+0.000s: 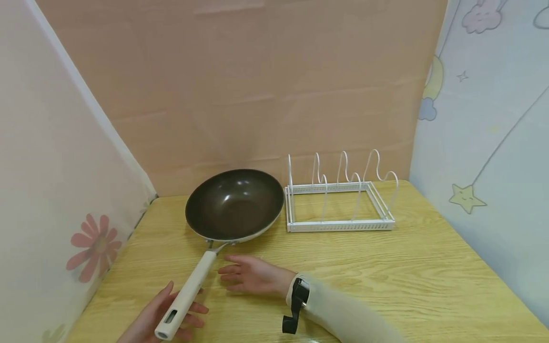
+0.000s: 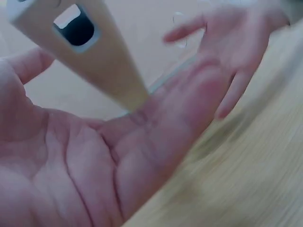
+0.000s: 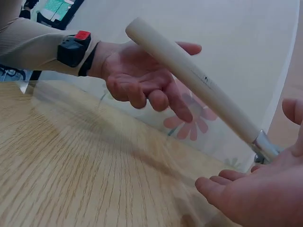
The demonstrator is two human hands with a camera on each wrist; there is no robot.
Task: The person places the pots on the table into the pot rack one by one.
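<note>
Left hand (image 1: 149, 315) under the handle (image 1: 187, 294) and right hand (image 1: 253, 275) beside it, both loose, gripping nothing, pan (image 1: 236, 205) just ahead: likely handle grasp or release, any lift needing curled fingers.

Pan (image 1: 237, 206) — left of rack (image 1: 340, 226) — both on table (image 1: 429, 271).

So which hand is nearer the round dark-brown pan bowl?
The right hand, near where the long cream handle meets the bowl; the left hand is by the handle's free end.
</note>
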